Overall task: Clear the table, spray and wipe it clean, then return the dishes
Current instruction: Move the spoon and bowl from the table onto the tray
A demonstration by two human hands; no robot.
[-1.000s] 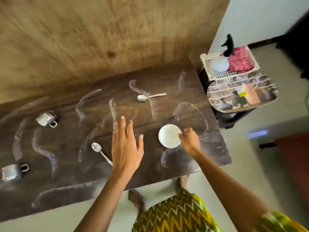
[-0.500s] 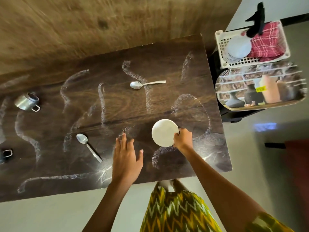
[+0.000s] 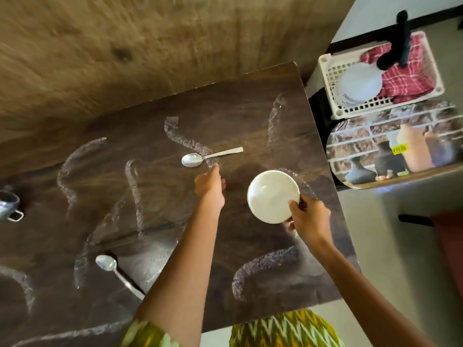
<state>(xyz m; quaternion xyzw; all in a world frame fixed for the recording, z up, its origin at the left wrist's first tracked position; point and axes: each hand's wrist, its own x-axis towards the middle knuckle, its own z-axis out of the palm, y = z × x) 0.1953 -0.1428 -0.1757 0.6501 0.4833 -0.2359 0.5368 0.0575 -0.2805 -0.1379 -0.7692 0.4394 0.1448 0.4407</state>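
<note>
Basket [image 3: 330,78]: white plate [image 3: 358,83], red cloth [image 3: 411,78], spray bottle [image 3: 398,38]. Right hand [image 3: 309,220] pinches rim of white bowl [image 3: 271,196], over right end of table [image 3: 250,116]. Left hand [image 3: 209,184] loose, unladen, beside far spoon [image 3: 200,158]. Surface streaked white.

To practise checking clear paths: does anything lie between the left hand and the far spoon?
Nothing visible does. The left hand is just short of the far spoon, only smeared table between. The white bowl, held by the right hand, sits off to the right.

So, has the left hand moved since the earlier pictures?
Yes. The left hand has gone away from the near edge of the table, to the far spoon.
</note>
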